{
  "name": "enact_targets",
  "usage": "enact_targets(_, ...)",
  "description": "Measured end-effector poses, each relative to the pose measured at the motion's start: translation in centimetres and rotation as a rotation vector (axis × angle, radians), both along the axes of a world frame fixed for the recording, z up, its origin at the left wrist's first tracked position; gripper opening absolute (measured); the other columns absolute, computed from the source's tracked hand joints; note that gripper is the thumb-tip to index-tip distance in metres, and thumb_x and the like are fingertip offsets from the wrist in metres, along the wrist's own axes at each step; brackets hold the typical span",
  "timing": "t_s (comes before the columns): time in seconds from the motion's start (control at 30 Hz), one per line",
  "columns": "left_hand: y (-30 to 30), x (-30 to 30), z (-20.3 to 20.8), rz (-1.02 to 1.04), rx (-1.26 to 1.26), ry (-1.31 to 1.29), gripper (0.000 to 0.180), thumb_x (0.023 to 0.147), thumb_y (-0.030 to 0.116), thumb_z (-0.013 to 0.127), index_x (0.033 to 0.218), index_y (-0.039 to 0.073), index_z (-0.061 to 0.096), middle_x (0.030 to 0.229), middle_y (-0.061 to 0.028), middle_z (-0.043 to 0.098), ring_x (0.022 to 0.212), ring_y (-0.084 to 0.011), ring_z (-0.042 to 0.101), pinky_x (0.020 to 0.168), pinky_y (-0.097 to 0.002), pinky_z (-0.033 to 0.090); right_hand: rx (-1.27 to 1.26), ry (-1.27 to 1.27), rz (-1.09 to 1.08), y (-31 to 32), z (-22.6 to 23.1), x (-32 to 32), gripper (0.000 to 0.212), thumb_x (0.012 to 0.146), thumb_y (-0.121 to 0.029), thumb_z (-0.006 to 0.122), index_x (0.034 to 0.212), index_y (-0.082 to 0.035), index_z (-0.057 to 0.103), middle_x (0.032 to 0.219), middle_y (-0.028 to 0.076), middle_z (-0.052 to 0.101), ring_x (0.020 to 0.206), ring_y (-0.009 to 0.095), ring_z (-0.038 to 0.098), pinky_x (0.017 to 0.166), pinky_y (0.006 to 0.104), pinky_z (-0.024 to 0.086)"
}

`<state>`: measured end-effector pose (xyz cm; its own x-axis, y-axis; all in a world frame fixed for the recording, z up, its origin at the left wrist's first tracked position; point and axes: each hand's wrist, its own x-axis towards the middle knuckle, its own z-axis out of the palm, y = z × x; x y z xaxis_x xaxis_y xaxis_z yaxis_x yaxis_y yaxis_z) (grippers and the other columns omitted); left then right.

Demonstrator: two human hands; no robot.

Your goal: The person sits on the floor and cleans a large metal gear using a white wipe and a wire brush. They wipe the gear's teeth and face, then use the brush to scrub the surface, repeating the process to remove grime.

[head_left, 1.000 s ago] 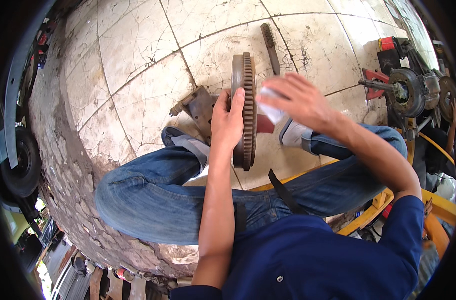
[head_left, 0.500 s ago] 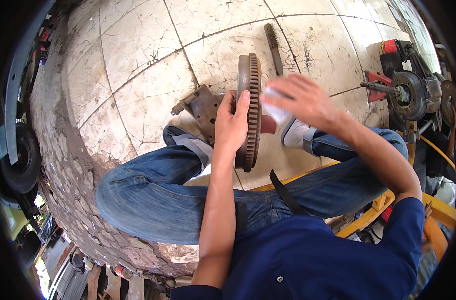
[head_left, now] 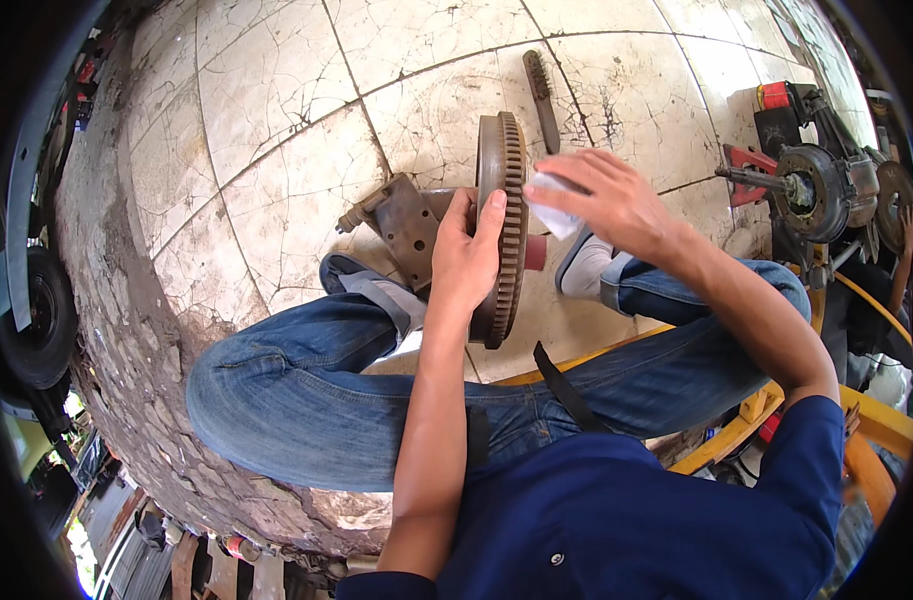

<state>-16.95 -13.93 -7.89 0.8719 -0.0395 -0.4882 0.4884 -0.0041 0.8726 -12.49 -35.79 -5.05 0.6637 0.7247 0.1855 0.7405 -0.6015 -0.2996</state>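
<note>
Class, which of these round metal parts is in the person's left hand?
The toothed wheel, gripped by the left hand and seen nearly edge-on. The shafted drum and the disc beside it are at the far right, apart from that hand.

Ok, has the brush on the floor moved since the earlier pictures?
No. The brush lies in the same place, just left of the dark tile joint and at the same slant; I see no shift either way.

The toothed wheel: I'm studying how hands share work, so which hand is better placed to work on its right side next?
Probably the right hand: it is already on that side, holding a white wad. The left hand is occupied holding the toothed wheel from the other side.
</note>
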Motion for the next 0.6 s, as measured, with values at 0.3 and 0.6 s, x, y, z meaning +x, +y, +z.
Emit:
enact_targets(0.3,-0.6,0.1,0.6,0.002,-0.003,-0.033,0.042,0.101,0.041,0.058,0.104,0.0,0.059,0.082,-0.006,0.063,0.073,-0.0104,0.056,0.068,-0.0274,0.047,0.056,0.091,-0.088,-0.4,-0.8,0.3,0.055,0.08,0.004,0.057,0.128,-0.021,0.064,0.126,0.01,0.062,0.112,0.031,0.062,0.095,0.0405,0.051)
enact_targets(0.6,-1.0,-0.1,0.5,0.043,-0.049,-0.003,0.035,0.102,0.036,0.058,0.101,0.001,0.058,0.077,-0.0019,0.061,0.064,-0.0074,0.054,0.057,-0.0247,0.046,-0.022,0.195,-0.254,1.3,1.3,-2.1,0.049,0.085,-0.001,0.055,0.133,-0.011,0.059,0.123,0.017,0.061,0.111,0.036,0.061,0.095,0.0439,0.049)
